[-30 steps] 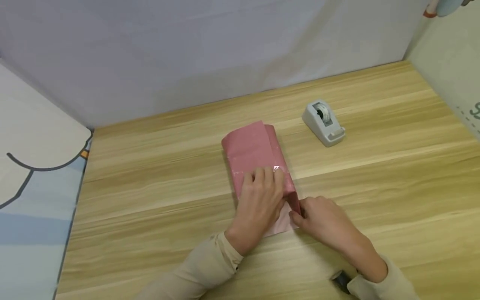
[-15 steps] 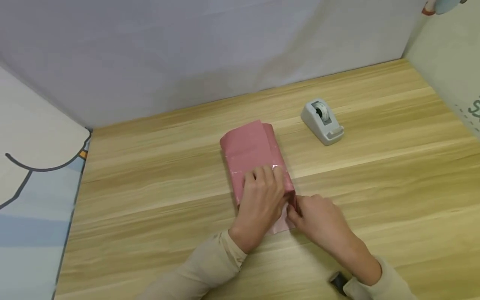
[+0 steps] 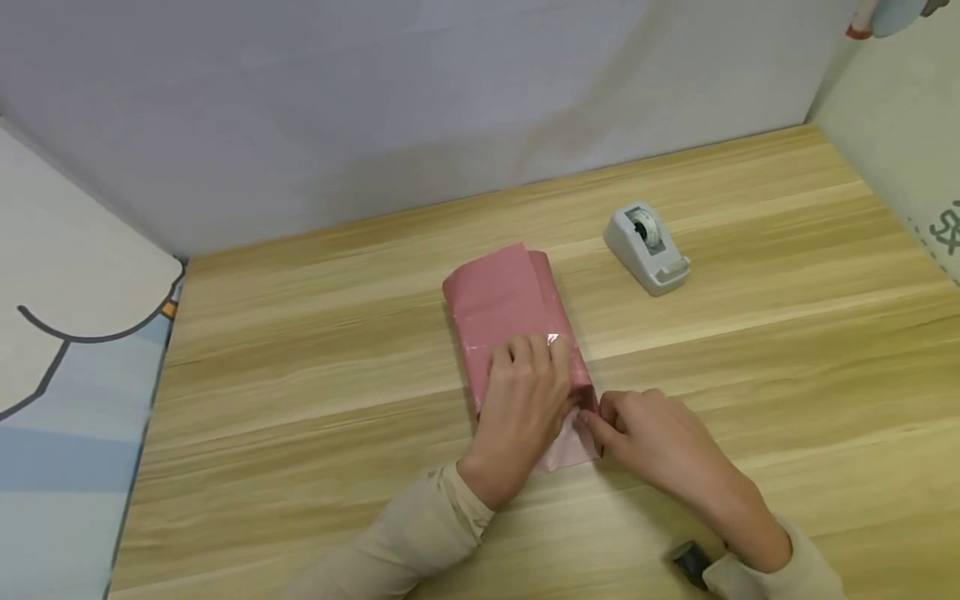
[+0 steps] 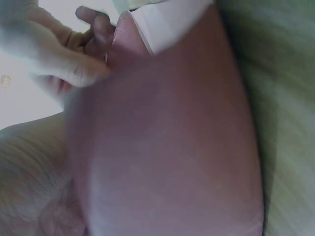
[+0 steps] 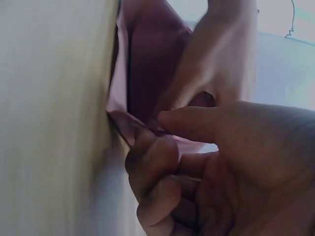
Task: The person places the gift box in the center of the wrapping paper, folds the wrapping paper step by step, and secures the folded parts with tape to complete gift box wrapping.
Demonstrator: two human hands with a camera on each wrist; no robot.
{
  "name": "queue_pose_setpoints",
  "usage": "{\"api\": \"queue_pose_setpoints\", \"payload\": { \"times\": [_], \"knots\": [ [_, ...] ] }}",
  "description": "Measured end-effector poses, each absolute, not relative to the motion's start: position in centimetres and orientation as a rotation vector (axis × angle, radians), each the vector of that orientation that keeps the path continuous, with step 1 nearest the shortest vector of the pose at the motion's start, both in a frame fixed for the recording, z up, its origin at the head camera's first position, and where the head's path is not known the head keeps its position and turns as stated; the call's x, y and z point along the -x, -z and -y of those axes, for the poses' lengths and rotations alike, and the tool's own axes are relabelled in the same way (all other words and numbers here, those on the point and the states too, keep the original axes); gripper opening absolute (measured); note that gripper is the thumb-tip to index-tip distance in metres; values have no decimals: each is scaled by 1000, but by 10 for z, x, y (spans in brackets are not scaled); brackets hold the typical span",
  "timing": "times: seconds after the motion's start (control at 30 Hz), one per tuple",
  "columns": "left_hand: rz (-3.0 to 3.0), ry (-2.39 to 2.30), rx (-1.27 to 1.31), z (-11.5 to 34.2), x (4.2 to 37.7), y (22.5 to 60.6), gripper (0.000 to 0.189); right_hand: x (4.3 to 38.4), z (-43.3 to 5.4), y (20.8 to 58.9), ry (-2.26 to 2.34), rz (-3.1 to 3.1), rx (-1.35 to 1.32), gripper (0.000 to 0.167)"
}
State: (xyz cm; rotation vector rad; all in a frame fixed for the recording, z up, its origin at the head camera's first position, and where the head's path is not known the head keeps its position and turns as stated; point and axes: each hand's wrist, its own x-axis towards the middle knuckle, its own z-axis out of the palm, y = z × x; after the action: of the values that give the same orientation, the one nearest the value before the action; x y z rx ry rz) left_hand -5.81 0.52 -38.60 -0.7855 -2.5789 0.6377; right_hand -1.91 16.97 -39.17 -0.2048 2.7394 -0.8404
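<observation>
Mostly, it's the head view that tells me where the pink package (image 3: 495, 304) is: lying near the middle of the wood-grain table (image 3: 300, 375). My left hand (image 3: 521, 408) holds it there, bent fingers over its top and thumb down at the near end. My right hand (image 3: 660, 442) pinches a fold at the near right corner between thumb and fingers, just beside a paler flap (image 3: 567, 446) that stretches toward me.

From the right wrist I see what the head view hides: a dark hollow within the folds, my thumbs close together there, my other right fingers curled. The left wrist view gives a broad pink face up close, its edge running alongside the wood; my left fingertips are out of sight there.

For room, wood runs wide to the package's left, the table's left edge well apart. Beyond, a strip of wood meets the pale wall (image 3: 375, 100). Rightward, the tape dispenser (image 3: 647, 254) stands apart from the package, and a black cylinder (image 3: 690, 563) lies just beside my right sleeve (image 3: 787, 575).
</observation>
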Motion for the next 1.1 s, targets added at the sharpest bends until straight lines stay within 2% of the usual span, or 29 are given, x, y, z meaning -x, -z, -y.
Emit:
{"api": "queue_pose_setpoints", "payload": {
  "times": [0.23,0.8,1.1],
  "knots": [
    [2539,-609,771,-4,60,386,55,21,-165,384,803,-2861,180,31],
    [2562,-600,784,-2,59,385,58,13,-159,394,651,-2802,190,44],
    [2570,-595,798,-1,59,387,58,11,-160,399,708,-2758,207,45]
  ]
}}
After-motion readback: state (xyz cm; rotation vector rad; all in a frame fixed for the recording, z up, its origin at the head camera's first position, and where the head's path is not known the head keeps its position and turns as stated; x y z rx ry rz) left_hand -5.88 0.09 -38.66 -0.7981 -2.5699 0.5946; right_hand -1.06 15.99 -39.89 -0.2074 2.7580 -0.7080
